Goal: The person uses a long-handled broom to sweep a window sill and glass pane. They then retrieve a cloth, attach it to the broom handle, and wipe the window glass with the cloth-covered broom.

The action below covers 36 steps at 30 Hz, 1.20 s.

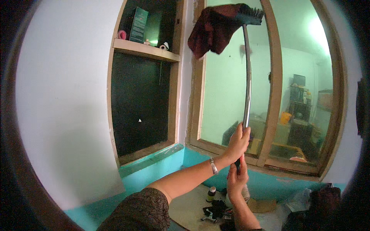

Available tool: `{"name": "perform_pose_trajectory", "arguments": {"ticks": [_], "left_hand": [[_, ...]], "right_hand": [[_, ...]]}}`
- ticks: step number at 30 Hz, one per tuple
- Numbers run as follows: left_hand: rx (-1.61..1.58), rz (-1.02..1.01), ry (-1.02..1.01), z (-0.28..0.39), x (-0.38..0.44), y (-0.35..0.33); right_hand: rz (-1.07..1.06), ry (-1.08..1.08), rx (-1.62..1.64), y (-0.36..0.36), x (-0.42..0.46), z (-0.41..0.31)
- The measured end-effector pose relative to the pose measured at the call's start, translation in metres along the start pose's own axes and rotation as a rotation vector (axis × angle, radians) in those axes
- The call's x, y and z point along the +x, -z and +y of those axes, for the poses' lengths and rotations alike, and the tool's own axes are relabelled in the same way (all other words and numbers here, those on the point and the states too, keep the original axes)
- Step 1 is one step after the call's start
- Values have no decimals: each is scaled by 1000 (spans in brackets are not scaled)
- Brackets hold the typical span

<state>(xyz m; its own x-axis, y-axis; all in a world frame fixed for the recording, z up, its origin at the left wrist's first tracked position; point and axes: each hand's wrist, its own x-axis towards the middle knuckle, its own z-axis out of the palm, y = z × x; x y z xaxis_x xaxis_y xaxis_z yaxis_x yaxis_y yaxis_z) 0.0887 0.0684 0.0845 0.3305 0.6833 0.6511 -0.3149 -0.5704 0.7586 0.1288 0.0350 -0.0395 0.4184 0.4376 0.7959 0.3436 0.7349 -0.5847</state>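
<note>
A long-handled brush with dark bristles [251,16] is raised before the wood-framed window, and a dark maroon cloth [212,31] is draped over its head, hanging down on the left. My left hand [238,143] grips the metal pole [247,86] partway up; a silver bracelet is on that wrist. Just below, my right hand [237,179] holds the lower end of the handle, where a bit of red and black shows. Whether the cloth touches the glass [225,95] cannot be told.
A wooden shelf [146,50] in the left frame bears a green box [139,25], a pink roll [122,35] and small items. Below stand a dark bottle [211,194], dark clutter [215,209], a piece of cardboard [262,205] and a clear plastic bag [299,200].
</note>
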Motion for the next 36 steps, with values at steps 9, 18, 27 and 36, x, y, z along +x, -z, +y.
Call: {"name": "perform_pose_trajectory", "arguments": {"ticks": [9, 18, 27, 36], "left_hand": [[-198, -132, 185, -82, -44, 8], [10, -204, -46, 16, 77, 38], [53, 65, -297, 61, 111, 90], [130, 38, -57, 19, 96, 112]], "right_hand": [[-118, -288, 354, 11, -70, 16], [-41, -144, 267, -41, 66, -26], [-31, -23, 260, -103, 189, -91], [-5, -29, 88, -55, 134, -32]]}}
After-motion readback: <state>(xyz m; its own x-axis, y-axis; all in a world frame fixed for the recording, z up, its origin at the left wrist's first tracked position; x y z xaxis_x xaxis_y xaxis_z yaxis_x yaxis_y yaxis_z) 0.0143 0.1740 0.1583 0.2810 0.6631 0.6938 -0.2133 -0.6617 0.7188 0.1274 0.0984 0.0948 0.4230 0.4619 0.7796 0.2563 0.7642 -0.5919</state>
